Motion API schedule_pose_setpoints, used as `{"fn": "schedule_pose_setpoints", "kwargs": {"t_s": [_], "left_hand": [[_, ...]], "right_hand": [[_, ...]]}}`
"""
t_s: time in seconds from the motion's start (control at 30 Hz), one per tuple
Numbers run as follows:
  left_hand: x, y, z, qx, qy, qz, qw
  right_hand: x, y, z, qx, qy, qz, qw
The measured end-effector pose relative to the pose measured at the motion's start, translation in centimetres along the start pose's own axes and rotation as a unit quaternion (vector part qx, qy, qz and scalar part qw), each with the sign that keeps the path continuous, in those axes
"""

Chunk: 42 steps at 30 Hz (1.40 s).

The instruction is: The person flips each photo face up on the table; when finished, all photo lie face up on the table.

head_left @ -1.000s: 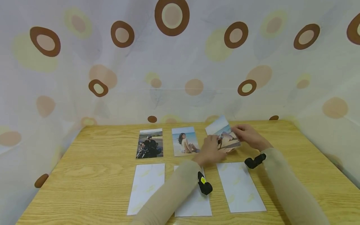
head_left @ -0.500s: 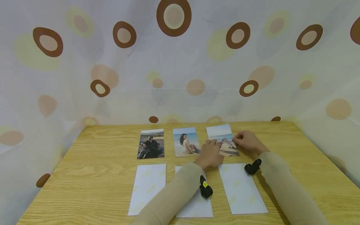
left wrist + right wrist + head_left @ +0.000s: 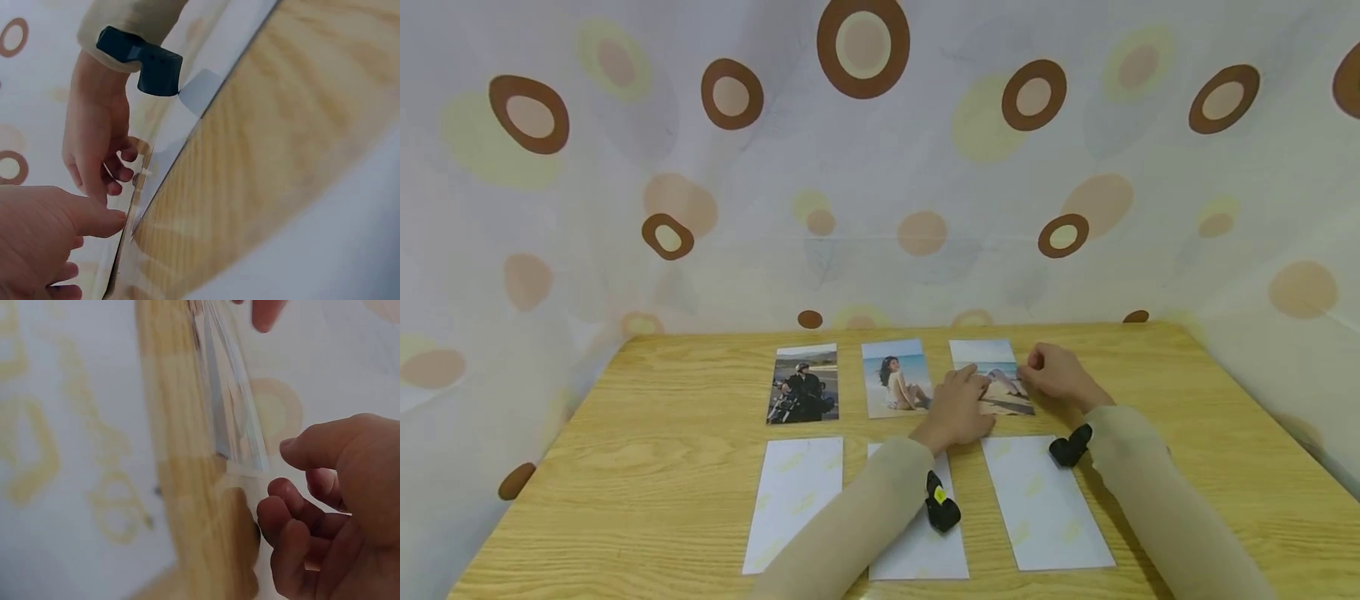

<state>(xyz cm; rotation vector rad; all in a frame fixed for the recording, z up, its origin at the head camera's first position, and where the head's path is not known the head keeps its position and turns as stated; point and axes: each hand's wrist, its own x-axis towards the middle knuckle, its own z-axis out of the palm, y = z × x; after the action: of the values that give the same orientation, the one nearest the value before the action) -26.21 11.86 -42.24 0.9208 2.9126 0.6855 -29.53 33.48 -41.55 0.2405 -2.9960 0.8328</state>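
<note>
Adjusting glossy rectangular blue-and-sand beach photo (image 3: 1003,383), at 1 o'clock on yellow wood-grain table (image 3: 1165,375) | resting relaxed left hand (image 3: 957,408) on 9 o'clock side, right hand (image 3: 1062,375) half-curled, gripping nothing, by 3 o'clock edge | could skew if nudged unevenly

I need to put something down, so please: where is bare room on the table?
The yellow wooden table is bare left of the rectangular motorcycle photo and right of the right hand and beige sleeve. Crowded: its middle, with three photos, three white rectangular sheets and the left hand.
</note>
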Motion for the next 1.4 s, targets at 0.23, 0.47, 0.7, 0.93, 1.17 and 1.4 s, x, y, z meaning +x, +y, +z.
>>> {"fn": "schedule_pose_setpoints", "kwargs": {"t_s": [0.23,0.47,0.7,0.93,1.17,1.4], "left_hand": [[-2.5,-0.2,-1.7,-0.085,0.041,0.011,0.9955],[-6.4,-2.1,-5.0,-0.084,-0.011,0.001,0.9964],[-10.6,-5.4,-6.7,-0.135,-0.022,-0.013,0.9906],[-14.1,-8.0,-7.1,-0.108,0.043,-0.034,0.9926],[-17.8,-9.9,-7.4,-0.075,0.1,-0.069,0.9897],[-20.5,-12.5,-8.3,-0.101,0.085,-0.059,0.9895]], "right_hand": [[-0.1,-1.9,0.8,0.01,0.013,-0.041,0.999],[-1.0,-6.5,2.4,0.036,-0.024,-0.124,0.9914],[-2.0,-10.9,4.4,0.032,-0.062,-0.189,0.9795],[-2.1,-14.2,6.2,0.044,-0.095,-0.27,0.9571],[-1.8,-16.9,8.4,0.026,-0.135,-0.31,0.9406],[-2.0,-19.3,9.3,-0.02,-0.16,-0.323,0.9325]]}}
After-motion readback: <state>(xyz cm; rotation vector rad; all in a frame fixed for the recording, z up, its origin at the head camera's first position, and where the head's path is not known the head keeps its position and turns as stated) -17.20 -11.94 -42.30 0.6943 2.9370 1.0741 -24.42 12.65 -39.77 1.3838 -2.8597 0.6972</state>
